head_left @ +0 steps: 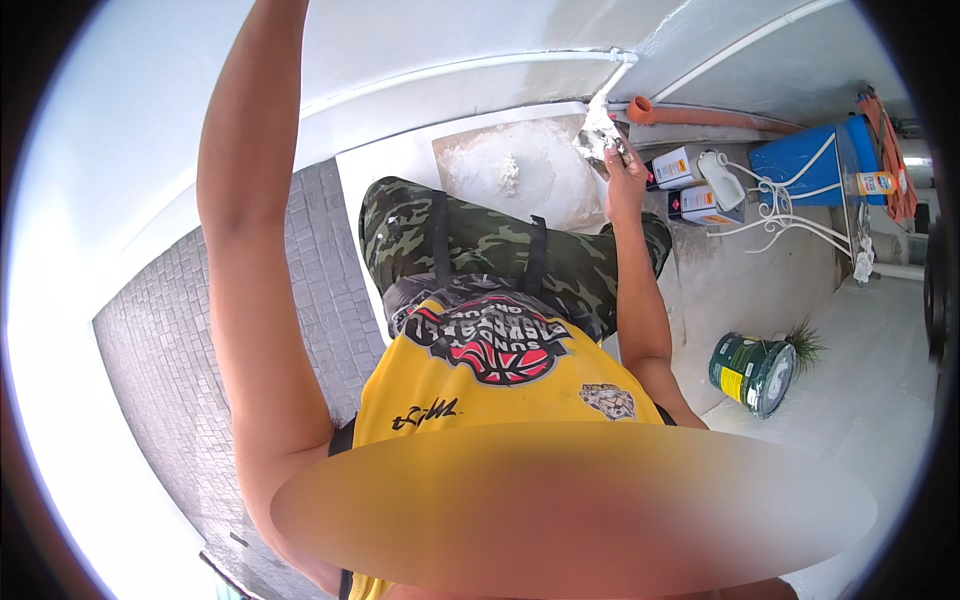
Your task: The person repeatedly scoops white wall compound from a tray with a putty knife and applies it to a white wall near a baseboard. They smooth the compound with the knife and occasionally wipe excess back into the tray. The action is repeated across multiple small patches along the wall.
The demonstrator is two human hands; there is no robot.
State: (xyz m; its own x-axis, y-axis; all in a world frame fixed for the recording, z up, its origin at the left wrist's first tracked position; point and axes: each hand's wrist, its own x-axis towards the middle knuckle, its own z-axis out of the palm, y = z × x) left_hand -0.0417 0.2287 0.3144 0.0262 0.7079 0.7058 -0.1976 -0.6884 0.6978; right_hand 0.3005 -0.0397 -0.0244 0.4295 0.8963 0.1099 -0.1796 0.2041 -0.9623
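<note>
My right hand is closed around a small flat board or blade heaped with white paste; how the tool is shaped beneath the paste I cannot make out. It is held up beside a white pipe and an orange pipe end. My left arm stretches up past the top edge along the white wall, so the left hand is out of the picture. In front of my legs, a lump of white paste sits on a stained pale slab.
Rectangular cans with a white container stand to the right, next to a curled white metal frame and a blue bin. A dark green bucket is nearer. Grey paving lies to the left.
</note>
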